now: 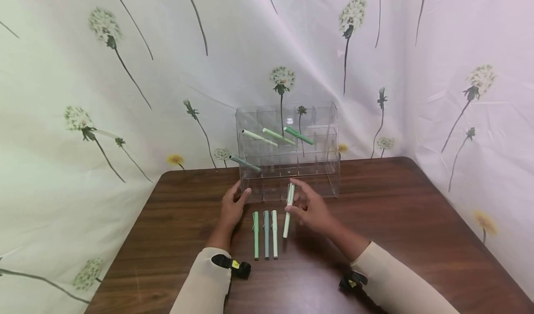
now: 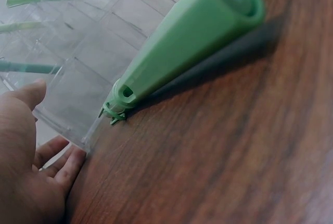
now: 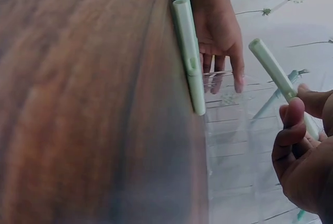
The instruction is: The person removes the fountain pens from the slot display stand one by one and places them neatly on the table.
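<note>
One pale pen (image 1: 288, 210) sits pinched in the right hand (image 1: 310, 208) fingers, long axis running toward the clear organizer (image 1: 288, 149) just beyond them; left hand (image 1: 233, 206), fingers relaxed, touches its base.

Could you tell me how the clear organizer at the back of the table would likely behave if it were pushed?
The clear organizer looks like thin rigid plastic, so it is probably light and would slide on the smooth wooden table. It stands tall, so a high push might tip it. The left hand touches its lower corner, which probably steadies it. Its pens lie slanted and might shift.
</note>
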A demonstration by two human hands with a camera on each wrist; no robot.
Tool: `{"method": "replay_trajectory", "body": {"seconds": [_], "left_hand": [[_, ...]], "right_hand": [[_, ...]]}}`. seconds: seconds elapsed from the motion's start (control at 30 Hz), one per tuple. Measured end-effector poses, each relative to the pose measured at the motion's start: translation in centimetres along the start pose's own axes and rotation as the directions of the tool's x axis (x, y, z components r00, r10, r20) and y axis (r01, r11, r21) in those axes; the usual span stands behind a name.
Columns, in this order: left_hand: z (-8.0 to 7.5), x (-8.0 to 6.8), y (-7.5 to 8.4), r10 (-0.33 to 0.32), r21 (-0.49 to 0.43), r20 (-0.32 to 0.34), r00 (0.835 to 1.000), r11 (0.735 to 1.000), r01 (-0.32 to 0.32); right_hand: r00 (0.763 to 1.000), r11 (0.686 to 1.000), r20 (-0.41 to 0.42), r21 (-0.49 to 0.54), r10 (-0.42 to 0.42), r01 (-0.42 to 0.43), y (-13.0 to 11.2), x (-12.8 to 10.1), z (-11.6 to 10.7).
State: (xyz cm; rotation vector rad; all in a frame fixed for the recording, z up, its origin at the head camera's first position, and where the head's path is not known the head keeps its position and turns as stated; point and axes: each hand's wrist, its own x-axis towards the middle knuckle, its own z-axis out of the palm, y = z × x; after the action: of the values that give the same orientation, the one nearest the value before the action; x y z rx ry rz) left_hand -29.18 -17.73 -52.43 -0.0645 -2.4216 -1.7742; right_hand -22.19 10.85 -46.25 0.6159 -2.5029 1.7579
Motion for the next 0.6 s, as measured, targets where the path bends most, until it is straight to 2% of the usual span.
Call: {"method": "replay_trajectory", "body": {"seconds": [0.1, 0.27, 0.6], "left_hand": [[0.0, 0.0, 0.0, 0.005, 0.008, -0.007, 1.0, 1.0, -0.005], [0.0, -0.1, 0.1, 0.009, 0.008, -0.007, 1.0, 1.0, -0.009], [0.2, 0.0, 0.0, 0.033, 0.014, -0.019, 0.999, 0.999, -0.033]], "right_hand": [[0.999, 1.0, 0.027, -0.015, 0.026, -0.026, 0.7, 0.1, 0.2], [0.995, 0.998, 0.086, 0.025, 0.051, -0.053, 1.5, -0.1, 0.4], [0.985, 0.999, 0.168, 0.021, 0.031, -0.035, 3.0, -0.2, 1.0]]}}
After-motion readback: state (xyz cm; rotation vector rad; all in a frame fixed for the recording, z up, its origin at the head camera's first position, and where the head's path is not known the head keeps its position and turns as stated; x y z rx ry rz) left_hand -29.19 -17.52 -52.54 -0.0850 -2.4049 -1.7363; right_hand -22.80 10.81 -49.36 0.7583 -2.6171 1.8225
